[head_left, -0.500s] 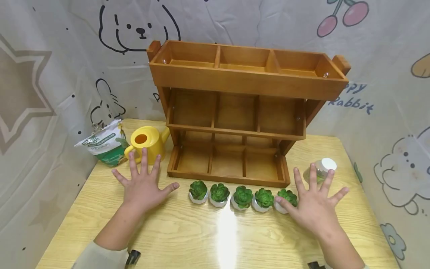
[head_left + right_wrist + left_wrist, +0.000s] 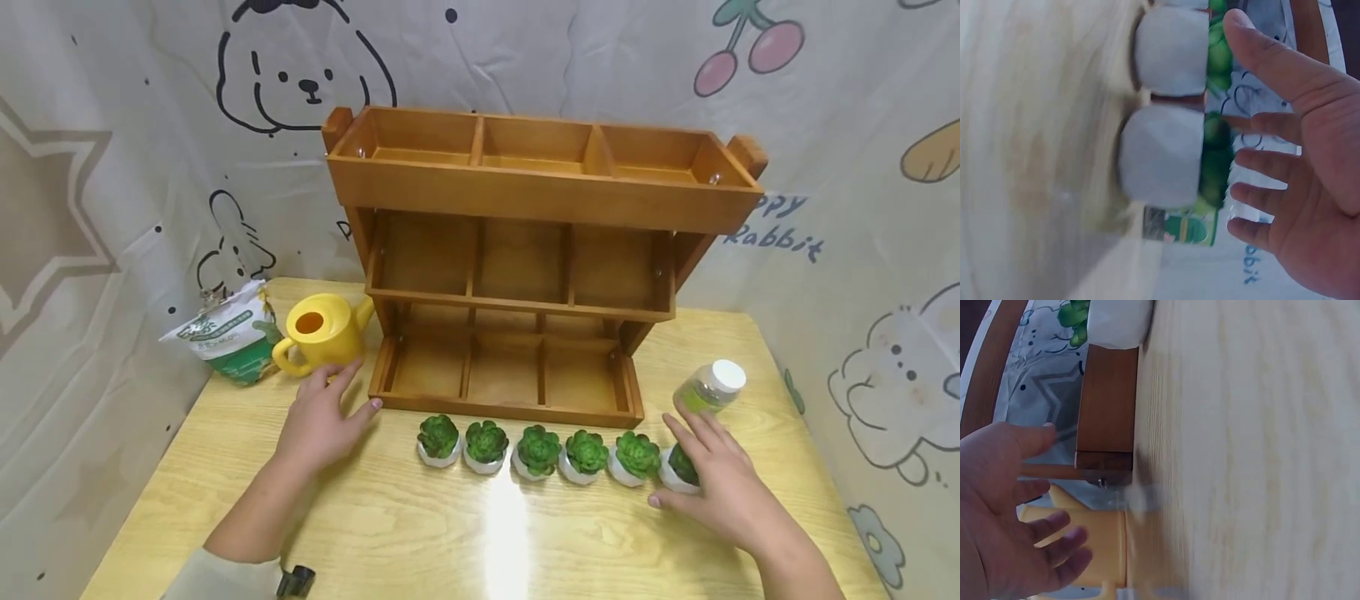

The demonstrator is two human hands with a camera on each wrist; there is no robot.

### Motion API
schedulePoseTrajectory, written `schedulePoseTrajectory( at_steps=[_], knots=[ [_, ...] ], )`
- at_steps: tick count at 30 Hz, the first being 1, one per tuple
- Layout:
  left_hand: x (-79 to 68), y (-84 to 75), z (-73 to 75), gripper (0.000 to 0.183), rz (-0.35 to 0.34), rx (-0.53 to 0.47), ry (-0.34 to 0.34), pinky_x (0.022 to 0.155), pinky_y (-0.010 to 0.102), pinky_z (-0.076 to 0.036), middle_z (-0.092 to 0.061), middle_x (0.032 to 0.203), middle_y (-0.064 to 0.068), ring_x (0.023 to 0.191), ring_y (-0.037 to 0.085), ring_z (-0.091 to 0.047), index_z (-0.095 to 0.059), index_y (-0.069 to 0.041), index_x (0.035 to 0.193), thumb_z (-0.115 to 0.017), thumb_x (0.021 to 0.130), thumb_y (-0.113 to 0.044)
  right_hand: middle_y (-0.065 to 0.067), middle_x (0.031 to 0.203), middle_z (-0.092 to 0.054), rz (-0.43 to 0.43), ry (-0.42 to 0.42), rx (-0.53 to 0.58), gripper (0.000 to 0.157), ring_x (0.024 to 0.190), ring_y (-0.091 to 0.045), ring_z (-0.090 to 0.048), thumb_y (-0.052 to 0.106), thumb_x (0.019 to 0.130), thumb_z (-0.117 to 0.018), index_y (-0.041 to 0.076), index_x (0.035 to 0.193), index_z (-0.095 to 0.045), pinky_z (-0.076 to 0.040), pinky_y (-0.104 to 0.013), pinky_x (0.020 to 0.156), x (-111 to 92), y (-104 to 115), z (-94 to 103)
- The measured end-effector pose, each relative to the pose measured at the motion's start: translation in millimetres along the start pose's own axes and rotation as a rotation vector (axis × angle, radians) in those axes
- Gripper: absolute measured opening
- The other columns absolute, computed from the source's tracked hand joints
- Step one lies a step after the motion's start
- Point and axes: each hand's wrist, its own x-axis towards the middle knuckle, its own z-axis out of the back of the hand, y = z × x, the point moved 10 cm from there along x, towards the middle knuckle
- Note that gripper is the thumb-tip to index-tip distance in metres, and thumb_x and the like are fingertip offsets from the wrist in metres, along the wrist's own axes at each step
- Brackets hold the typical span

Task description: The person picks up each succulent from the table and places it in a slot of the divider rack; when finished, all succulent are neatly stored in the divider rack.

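Note:
My right hand (image 2: 727,483) hovers at the right end of a row of several small succulents in white pots, its relaxed fingers around the last potted succulent (image 2: 678,468) and partly hiding it. The right wrist view shows that white pot (image 2: 1160,156) standing apart from the loosely bent fingers, with nothing in the palm. On the left, my other hand (image 2: 322,425) is held just in front of the yellow watering can (image 2: 330,329). Its fingertips overlap the can's base in the head view. The left wrist view shows this hand empty, fingers slightly bent beside the can (image 2: 1104,544).
A brown three-tier wooden shelf (image 2: 543,196) with divided, empty trays stands at the back middle. Left of the can leans a green-white bag (image 2: 236,337) with a clip. A clear jar (image 2: 708,387) with a white lid stands beyond the right hand. Printed cloth hangs behind the table.
Both hands have gone from widely spread fingers to a looser, narrower shape. The right hand has shifted off the row, uncovering the fifth plant and part of the last one.

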Motion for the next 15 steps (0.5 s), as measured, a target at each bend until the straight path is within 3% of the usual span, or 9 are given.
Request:
schedulePoseTrajectory(
  at_steps=[5,8,11,13,15],
  knots=[
    [6.9,3.1,-10.6,0.065,-0.005,-0.126,0.021,0.099,0.063,-0.048,-0.058,0.139,0.021,0.117,0.041,-0.062,-0.049,-0.016,0.156,-0.064,0.102,-0.048,-0.027,0.164,-0.029,-0.048,0.015,0.079,0.116,0.143,-0.06,-0.027,0.046,0.069,-0.096,0.004,0.16,-0.037,-0.028,-0.081,0.105,-3.7,-17.6,-3.9],
    [10.4,7.4,-19.0,0.058,0.005,-0.165,0.04,0.094,0.059,-0.053,-0.065,0.135,0.02,0.106,0.033,-0.068,-0.052,-0.017,0.154,-0.064,0.103,-0.042,-0.032,0.16,-0.032,-0.065,0.019,0.111,0.119,0.132,-0.057,-0.045,0.046,0.067,-0.097,0.003,0.16,-0.036,-0.034,-0.078,0.103,-6.5,-25.4,-5.5],
    [13.8,11.4,-24.5,0.053,0.012,-0.183,0.052,0.088,0.055,-0.055,-0.067,0.134,0.018,0.097,0.026,-0.071,-0.055,-0.017,0.152,-0.065,0.103,-0.036,-0.034,0.158,-0.035,-0.082,0.021,0.121,0.122,0.111,-0.043,-0.065,0.047,0.066,-0.097,0.002,0.16,-0.034,-0.038,-0.074,0.103,-9.4,-31.6,-7.3],
    [16.0,13.2,-26.3,0.051,0.013,-0.183,0.057,0.085,0.051,-0.056,-0.068,0.132,0.018,0.092,0.022,-0.07,-0.056,-0.017,0.151,-0.065,0.103,-0.034,-0.033,0.156,-0.037,-0.108,0.03,0.126,0.123,0.092,-0.027,-0.07,0.046,0.066,-0.097,0.003,0.161,-0.033,-0.041,-0.072,0.102,-10.9,-36.8,-9.2],
    [18.5,13.6,-27.5,0.051,0.011,-0.192,0.065,0.081,0.048,-0.057,-0.069,0.13,0.017,0.087,0.018,-0.069,-0.057,-0.017,0.151,-0.066,0.103,-0.032,-0.034,0.153,-0.042,-0.123,0.029,0.125,0.122,0.095,-0.026,-0.07,0.045,0.066,-0.097,0.003,0.161,-0.033,-0.043,-0.071,0.102,-12.1,-41.4,-10.2]
  ],
)
